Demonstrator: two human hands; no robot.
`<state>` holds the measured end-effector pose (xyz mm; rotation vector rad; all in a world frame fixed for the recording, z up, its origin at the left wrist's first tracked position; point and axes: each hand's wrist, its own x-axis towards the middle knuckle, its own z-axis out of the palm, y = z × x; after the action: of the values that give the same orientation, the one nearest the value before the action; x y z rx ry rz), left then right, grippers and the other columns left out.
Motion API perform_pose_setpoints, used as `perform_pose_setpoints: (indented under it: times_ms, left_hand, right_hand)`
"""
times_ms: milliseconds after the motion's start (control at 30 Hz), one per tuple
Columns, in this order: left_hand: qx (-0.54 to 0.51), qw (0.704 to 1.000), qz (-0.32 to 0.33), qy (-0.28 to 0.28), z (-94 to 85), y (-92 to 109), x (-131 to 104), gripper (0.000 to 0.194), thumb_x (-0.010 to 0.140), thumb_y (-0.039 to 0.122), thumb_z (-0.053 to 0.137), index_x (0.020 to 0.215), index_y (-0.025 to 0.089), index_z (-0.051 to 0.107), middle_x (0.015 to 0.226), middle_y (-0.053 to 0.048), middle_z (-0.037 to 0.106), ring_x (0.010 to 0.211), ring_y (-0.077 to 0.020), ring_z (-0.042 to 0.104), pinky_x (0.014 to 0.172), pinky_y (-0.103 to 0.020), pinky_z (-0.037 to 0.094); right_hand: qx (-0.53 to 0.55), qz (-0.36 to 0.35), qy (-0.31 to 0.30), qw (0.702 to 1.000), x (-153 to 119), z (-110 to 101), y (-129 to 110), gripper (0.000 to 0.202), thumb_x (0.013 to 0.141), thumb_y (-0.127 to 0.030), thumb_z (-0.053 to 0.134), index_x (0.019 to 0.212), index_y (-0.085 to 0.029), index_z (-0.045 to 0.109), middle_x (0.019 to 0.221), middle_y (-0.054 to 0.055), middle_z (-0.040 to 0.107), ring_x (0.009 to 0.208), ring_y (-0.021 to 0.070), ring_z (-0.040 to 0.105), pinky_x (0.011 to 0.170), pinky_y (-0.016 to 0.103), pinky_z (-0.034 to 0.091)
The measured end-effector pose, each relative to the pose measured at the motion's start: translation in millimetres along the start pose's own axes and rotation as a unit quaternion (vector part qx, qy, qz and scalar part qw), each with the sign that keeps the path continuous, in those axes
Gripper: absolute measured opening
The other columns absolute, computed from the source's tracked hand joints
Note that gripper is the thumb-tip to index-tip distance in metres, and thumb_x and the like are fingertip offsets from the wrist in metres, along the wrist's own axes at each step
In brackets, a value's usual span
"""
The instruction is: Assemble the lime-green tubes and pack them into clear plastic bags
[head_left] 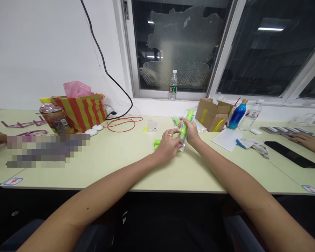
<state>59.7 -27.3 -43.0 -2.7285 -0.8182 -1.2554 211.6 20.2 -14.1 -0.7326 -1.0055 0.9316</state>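
Observation:
Both my hands are on a bright green tube [183, 130] in a clear plastic wrapper, held tilted above the table. My right hand [192, 130] is wrapped round its upper part, and a green end sticks out above the fingers. At the lower end, my left hand [170, 145], with a ring on one finger, pinches the wrapper. Partly hidden behind the left hand, bright green cylindrical pieces [156, 142] lie on the table. Another green item in clear wrapping [176, 121] lies just behind my hands. What exactly the tube is, I cannot tell.
An open cardboard box [212, 115] stands behind my right hand, near a blue bottle [237, 115] and white paper [226, 139]. Small clear plastic pieces [150, 125] and a red cable [122, 125] lie left. Other people's hands [308, 141] are at both sides.

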Motion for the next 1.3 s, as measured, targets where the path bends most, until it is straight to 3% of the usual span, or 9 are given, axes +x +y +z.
perform_pose_setpoints:
  times_ms: [200, 400, 733, 867, 1000, 1300]
  left_hand:
    - [0.020, 1.000, 0.021, 0.003, 1.9, -2, 1, 0.005, 0.084, 0.020, 0.064, 0.080, 0.019, 0.065, 0.127, -0.010, 0.049, 0.117, -0.0270, 0.042, 0.098, -0.046, 0.041]
    - [0.019, 0.998, 0.053, 0.020, 1.2, -4, 2, 0.014, 0.090, 0.013, 0.049, 0.081, 0.019, 0.059, 0.115, -0.009, 0.057, 0.109, -0.0239, 0.044, 0.091, -0.042, 0.042]
    - [-0.017, 0.997, 0.066, 0.047, -17.5, -1, 6, 0.017, 0.090, 0.006, 0.042, 0.086, 0.020, 0.050, 0.086, -0.006, 0.059, 0.096, -0.0209, 0.047, 0.085, -0.037, 0.039]
    - [-0.023, 0.997, 0.076, 0.019, -23.7, -1, 7, 0.010, 0.093, 0.017, 0.044, 0.088, 0.020, 0.053, 0.088, -0.007, 0.059, 0.094, -0.0206, 0.050, 0.085, -0.037, 0.040]
    - [-0.025, 0.999, 0.048, -0.007, -24.5, -6, 6, 0.015, 0.094, 0.024, 0.044, 0.094, 0.020, 0.058, 0.093, -0.007, 0.061, 0.093, -0.0191, 0.053, 0.088, -0.037, 0.041]
    - [0.046, 0.998, -0.023, 0.022, -13.2, -19, 5, 0.016, 0.088, 0.030, 0.060, 0.082, 0.024, 0.074, 0.082, -0.004, 0.064, 0.092, -0.0218, 0.051, 0.089, -0.041, 0.039]
  right_hand:
    - [-0.011, 0.024, -0.002, 1.000, -5, 5, 2, 0.019, 0.073, -0.033, 0.067, 0.076, -0.020, 0.054, 0.058, -0.003, 0.056, 0.052, 0.0131, 0.052, 0.052, 0.027, 0.043]
    - [-0.044, 0.021, 0.024, 0.998, 1, 0, 7, 0.015, 0.076, -0.032, 0.063, 0.071, -0.020, 0.055, 0.056, -0.002, 0.057, 0.050, 0.0121, 0.049, 0.050, 0.025, 0.041]
    - [0.113, 0.185, 0.078, 0.973, 22, -20, 13, 0.013, 0.083, -0.030, 0.054, 0.075, -0.020, 0.052, 0.057, -0.002, 0.055, 0.049, 0.0127, 0.051, 0.050, 0.025, 0.046]
    - [0.142, 0.184, 0.074, 0.970, 29, -33, 14, 0.014, 0.083, -0.033, 0.056, 0.078, -0.022, 0.050, 0.061, -0.002, 0.056, 0.053, 0.0151, 0.056, 0.054, 0.028, 0.050]
    - [0.147, 0.160, 0.083, 0.973, 31, -36, 14, 0.013, 0.082, -0.033, 0.057, 0.080, -0.022, 0.050, 0.062, -0.002, 0.057, 0.057, 0.0159, 0.060, 0.056, 0.029, 0.052]
    - [0.128, 0.139, 0.106, 0.976, 28, -29, 13, 0.023, 0.080, -0.041, 0.064, 0.084, -0.025, 0.048, 0.065, -0.004, 0.060, 0.057, 0.0158, 0.060, 0.053, 0.030, 0.053]
